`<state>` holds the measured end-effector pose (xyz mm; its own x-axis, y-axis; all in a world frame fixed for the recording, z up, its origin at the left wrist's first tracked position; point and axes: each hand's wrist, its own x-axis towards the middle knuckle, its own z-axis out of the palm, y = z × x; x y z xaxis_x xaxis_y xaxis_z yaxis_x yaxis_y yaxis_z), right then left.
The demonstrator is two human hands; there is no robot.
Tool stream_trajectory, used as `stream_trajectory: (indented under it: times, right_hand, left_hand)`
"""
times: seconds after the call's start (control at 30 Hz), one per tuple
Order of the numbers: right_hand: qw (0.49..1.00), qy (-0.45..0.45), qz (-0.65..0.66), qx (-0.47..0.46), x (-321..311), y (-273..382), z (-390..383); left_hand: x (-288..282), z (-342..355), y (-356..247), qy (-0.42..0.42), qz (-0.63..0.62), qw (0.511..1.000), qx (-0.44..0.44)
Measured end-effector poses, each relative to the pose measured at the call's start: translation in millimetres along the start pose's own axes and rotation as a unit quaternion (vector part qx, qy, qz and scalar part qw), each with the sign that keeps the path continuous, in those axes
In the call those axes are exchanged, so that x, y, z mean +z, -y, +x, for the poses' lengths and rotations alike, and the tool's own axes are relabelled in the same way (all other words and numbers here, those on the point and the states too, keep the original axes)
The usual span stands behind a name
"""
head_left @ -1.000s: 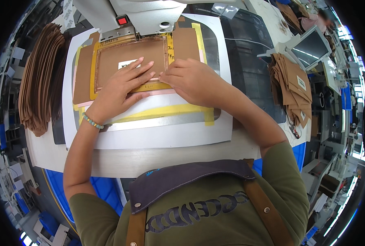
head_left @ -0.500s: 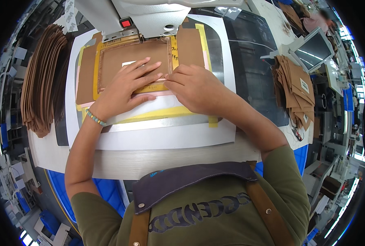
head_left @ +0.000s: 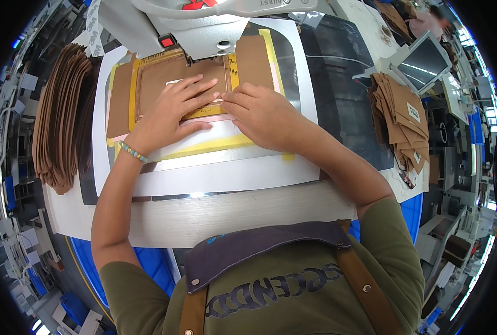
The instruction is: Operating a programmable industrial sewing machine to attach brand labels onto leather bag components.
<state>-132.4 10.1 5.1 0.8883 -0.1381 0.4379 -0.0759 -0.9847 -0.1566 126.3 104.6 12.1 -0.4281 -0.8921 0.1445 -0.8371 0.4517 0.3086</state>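
A brown fabric panel (head_left: 176, 70) lies in a clear-edged template with a yellow border (head_left: 132, 95), under the head of a sewing machine (head_left: 204, 33). My left hand (head_left: 173, 109) rests palm down across the template's near side, fingers stretched and a little apart. Under its fingers a white label-like patch (head_left: 172, 83) shows in part. At the near right corner of the template is my right hand (head_left: 262, 114), its fingers curled and pressed together. Whatever they pinch there is hidden. A white sheet (head_left: 248, 181) with yellow tape lies beneath the template.
To the left stands a thick stack of brown fabric pieces (head_left: 61, 120). More brown pieces with white labels (head_left: 399, 114) lie at the right, below a tilted screen (head_left: 424, 62). A dark glossy panel (head_left: 340, 84) covers the table's right side. Another person (head_left: 427, 25) is far off.
The template and white sheet have slid away from me, further under the machine head. Both hands have gone along with them, and a dark strip now shows at the sheet's near edge.
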Motion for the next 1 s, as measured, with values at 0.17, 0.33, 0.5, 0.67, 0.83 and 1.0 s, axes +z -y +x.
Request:
stream_trajectory:
  times: [0.17, 0.33, 0.5, 0.67, 0.83, 1.0]
  right_hand:
    - [1.0, -0.004, -0.012, 0.021, 1, -5, -2]
    - [0.998, -0.053, 0.024, 0.034, -1, -11, -3]
    - [0.996, -0.059, 0.062, 0.02, 0, -10, -3]
    - [0.995, -0.06, 0.079, 0.017, 2, -7, -4]
    - [0.995, -0.054, 0.086, 0.022, 2, -9, -4]
    - [0.994, -0.06, 0.096, 0.006, 1, -9, -7]
  left_hand:
    - [-3, 12, 14, 0.003, 0.023, 1.0, 0.008]
    - [-7, 24, 23, 0.002, 0.023, 1.0, 0.01]
    - [-11, 32, 30, 0.025, 0.013, 0.999, -0.041]
    - [-8, 39, 33, -0.008, -0.025, 0.996, -0.082]
    - [-7, 40, 28, -0.021, -0.04, 0.993, -0.108]
    - [-9, 15, 37, -0.077, -0.104, 0.98, -0.153]
